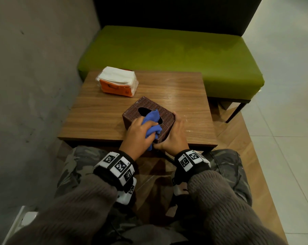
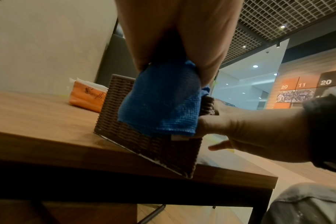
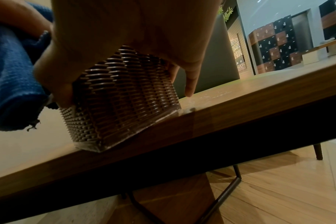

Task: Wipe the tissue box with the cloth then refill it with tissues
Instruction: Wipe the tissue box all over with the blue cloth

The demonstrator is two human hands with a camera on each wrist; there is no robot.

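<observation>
A brown woven tissue box point(image 1: 144, 106) stands at the near edge of the wooden table point(image 1: 105, 114), its top slot dark. My left hand point(image 1: 139, 133) grips a bunched blue cloth point(image 1: 152, 121) and holds it against the box's top and near corner. From the left wrist view the cloth point(image 2: 161, 104) drapes down over the box point(image 2: 144, 145). My right hand point(image 1: 174, 133) grips the box's right side, thumb on the near face; in the right wrist view the box point(image 3: 125, 97) shows under that palm. A pack of white tissues in an orange wrapper point(image 1: 117, 82) lies at the table's far left.
A green upholstered bench point(image 1: 167, 50) runs behind the table, and a grey wall point(image 1: 34, 68) closes off the left. My knees sit under the near table edge. Bare tabletop lies to the right of the box.
</observation>
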